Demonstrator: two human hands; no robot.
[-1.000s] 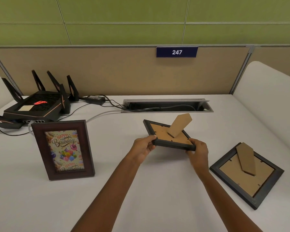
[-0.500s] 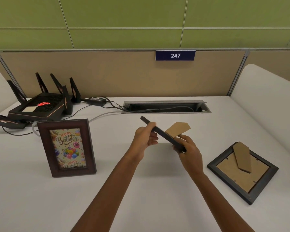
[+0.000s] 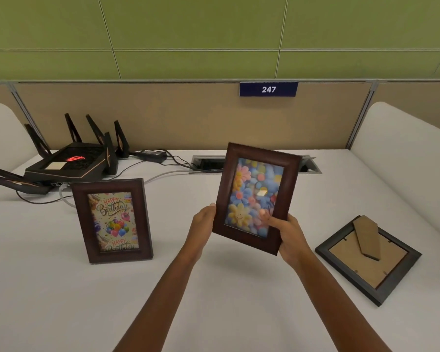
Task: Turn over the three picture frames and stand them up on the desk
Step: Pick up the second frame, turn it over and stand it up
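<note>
A dark brown frame with a flower picture (image 3: 257,196) hangs above the white desk (image 3: 214,301), picture side toward me and tilted a little to the right. My left hand (image 3: 203,224) grips its lower left edge and my right hand (image 3: 286,233) holds its lower right corner, thumb on the glass. A second brown frame with a "Happy Birthday" picture (image 3: 112,221) stands upright on the desk to the left. The third frame (image 3: 368,257), dark grey, lies face down at the right with its cardboard back and stand showing.
A black router (image 3: 69,162) with several antennas and its cables sits at the back left. A cable slot (image 3: 308,166) runs along the back of the desk under a tan partition with a "247" sign (image 3: 268,89). White side panels rise at left and right.
The frame in my hands went from back-up and flat, through edge-on, to upright with the flower picture facing me. Both hands rose slightly with it.
</note>
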